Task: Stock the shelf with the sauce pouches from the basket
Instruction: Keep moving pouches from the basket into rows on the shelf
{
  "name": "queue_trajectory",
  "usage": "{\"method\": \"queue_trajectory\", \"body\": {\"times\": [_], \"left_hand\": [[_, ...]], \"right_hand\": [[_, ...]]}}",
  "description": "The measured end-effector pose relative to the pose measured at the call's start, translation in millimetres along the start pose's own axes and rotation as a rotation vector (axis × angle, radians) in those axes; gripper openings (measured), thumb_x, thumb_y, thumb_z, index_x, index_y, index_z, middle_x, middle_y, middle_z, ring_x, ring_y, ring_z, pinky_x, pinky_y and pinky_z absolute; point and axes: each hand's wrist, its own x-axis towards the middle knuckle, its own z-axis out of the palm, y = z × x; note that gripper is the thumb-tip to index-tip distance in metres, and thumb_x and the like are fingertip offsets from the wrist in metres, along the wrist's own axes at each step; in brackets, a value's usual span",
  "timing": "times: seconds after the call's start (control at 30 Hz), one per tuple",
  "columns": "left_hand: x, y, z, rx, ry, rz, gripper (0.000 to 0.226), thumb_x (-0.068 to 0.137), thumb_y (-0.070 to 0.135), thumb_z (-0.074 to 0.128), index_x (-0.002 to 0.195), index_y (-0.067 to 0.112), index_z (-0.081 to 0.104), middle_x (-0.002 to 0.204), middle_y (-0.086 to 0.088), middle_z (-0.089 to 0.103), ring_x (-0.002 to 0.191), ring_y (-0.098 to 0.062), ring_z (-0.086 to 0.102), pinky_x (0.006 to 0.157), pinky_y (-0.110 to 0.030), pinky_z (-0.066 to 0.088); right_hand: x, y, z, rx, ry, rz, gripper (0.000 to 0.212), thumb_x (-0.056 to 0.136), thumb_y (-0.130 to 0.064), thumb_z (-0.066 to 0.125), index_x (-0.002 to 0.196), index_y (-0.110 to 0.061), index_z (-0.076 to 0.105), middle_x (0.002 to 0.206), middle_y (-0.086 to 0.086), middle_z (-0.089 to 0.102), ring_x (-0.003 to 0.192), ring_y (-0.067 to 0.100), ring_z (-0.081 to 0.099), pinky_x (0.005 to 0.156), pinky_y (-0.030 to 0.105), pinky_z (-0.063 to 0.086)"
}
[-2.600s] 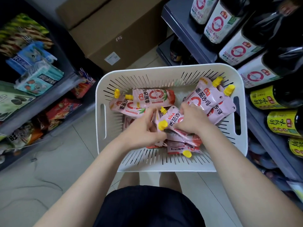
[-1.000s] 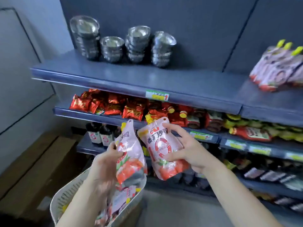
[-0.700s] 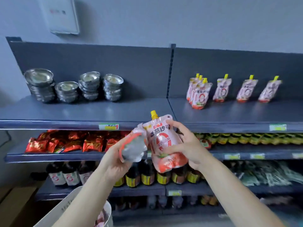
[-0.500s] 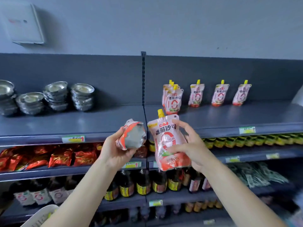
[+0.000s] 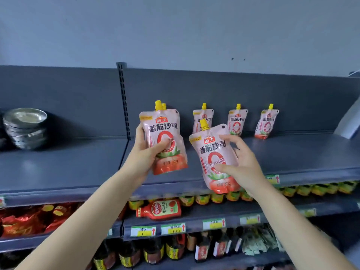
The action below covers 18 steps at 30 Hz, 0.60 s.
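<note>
left hand (image 5: 144, 155) grips upright pouch (image 5: 163, 124) | right hand (image 5: 244, 169) grips tilted pouch (image 5: 212, 152) | both raised

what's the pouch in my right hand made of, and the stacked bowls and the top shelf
Pouch: likely flexible plastic film, glossy and wrinkled; its yellow cap looks like hard plastic. Stacked bowls: seemingly stainless steel, with mirror-bright glints. Top shelf: probably painted metal, matte grey-blue, thin edge.

Dim, even bluish light, soft shadows; wide-angle bending and blur toward the lower edges.
</note>
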Motion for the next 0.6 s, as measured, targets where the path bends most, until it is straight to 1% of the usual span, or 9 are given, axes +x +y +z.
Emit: {"method": "queue_trajectory", "body": {"times": [0.07, 0.17, 0.23, 0.33, 0.4, 0.47, 0.53, 0.6], "left_hand": [[30.5, -13.7, 15.5, 0.092, -0.041, 0.073, 0.050, 0.089, 0.010, 0.067, 0.128, 0.027, 0.042, 0.116, 0.000, 0.070, 0.102, -0.023, 0.070, 0.079, -0.045, 0.059], [80.5, -43.3, 38.2, 0.155, -0.043, 0.074, 0.042, 0.088, 0.014, 0.068, 0.122, 0.025, 0.047, 0.113, -0.001, 0.071, 0.098, -0.020, 0.071, 0.079, -0.041, 0.060], [111.8, -68.1, 50.8, 0.186, -0.072, 0.058, 0.039, 0.089, 0.013, 0.067, 0.121, 0.024, 0.048, 0.112, -0.001, 0.072, 0.098, -0.020, 0.071, 0.081, -0.041, 0.059], [156.2, -105.5, 62.3, 0.314, -0.087, 0.076, 0.038, 0.090, 0.015, 0.067, 0.122, 0.026, 0.049, 0.115, 0.002, 0.070, 0.103, -0.016, 0.069, 0.085, -0.042, 0.058], [177.9, -127.3, 68.2, 0.356, -0.073, 0.072, 0.038, 0.090, 0.012, 0.066, 0.122, 0.021, 0.049, 0.116, -0.002, 0.069, 0.105, -0.016, 0.068, 0.088, -0.044, 0.057], [196.4, -145.3, 74.6, 0.382, -0.061, 0.058, 0.038, 0.090, 0.008, 0.066, 0.123, 0.015, 0.049, 0.116, -0.006, 0.068, 0.106, -0.019, 0.068, 0.089, -0.044, 0.056], [213.1, -157.7, 81.0, 0.396, -0.061, 0.059, 0.040, 0.089, 0.005, 0.066, 0.125, 0.011, 0.049, 0.116, -0.009, 0.068, 0.108, -0.023, 0.067, 0.088, -0.041, 0.057], [226.6, -164.7, 87.9, 0.423, -0.074, 0.058, 0.039, 0.089, 0.003, 0.065, 0.124, 0.012, 0.051, 0.114, -0.007, 0.069, 0.105, -0.019, 0.068, 0.085, -0.034, 0.057]], "right_hand": [[18.8, 18.5, -6.4, -0.018, 0.041, -0.037, 0.072, 0.071, 0.013, 0.074, 0.113, -0.043, 0.056, 0.122, -0.011, 0.062, 0.107, 0.005, 0.063, 0.075, 0.026, 0.059], [50.6, 41.4, -20.1, -0.018, 0.097, -0.050, 0.073, 0.073, 0.012, 0.073, 0.109, -0.048, 0.057, 0.120, -0.015, 0.062, 0.109, 0.004, 0.062, 0.077, 0.028, 0.059], [71.8, 55.0, -31.5, -0.024, 0.115, -0.023, 0.071, 0.073, 0.013, 0.073, 0.107, -0.049, 0.057, 0.118, -0.015, 0.063, 0.107, 0.004, 0.063, 0.075, 0.027, 0.059], [100.0, 79.4, -50.6, 0.014, 0.175, 0.027, 0.064, 0.073, 0.014, 0.072, 0.103, -0.041, 0.055, 0.116, -0.009, 0.064, 0.103, 0.008, 0.066, 0.070, 0.027, 0.059], [115.1, 99.0, -61.2, 0.074, 0.204, 0.073, 0.060, 0.073, 0.014, 0.073, 0.099, -0.036, 0.052, 0.115, -0.002, 0.065, 0.102, 0.013, 0.067, 0.071, 0.030, 0.059], [130.0, 116.2, -69.0, 0.110, 0.198, 0.110, 0.056, 0.072, 0.014, 0.073, 0.095, -0.032, 0.050, 0.113, 0.002, 0.067, 0.101, 0.016, 0.068, 0.072, 0.033, 0.059], [146.1, 130.7, -75.9, 0.158, 0.174, 0.105, 0.049, 0.072, 0.017, 0.070, 0.089, -0.022, 0.046, 0.109, 0.007, 0.069, 0.101, 0.022, 0.069, 0.071, 0.036, 0.059], [159.9, 142.4, -82.3, 0.234, 0.149, 0.097, 0.047, 0.071, 0.021, 0.067, 0.085, -0.014, 0.040, 0.101, 0.009, 0.071, 0.097, 0.023, 0.070, 0.066, 0.034, 0.059]]}}
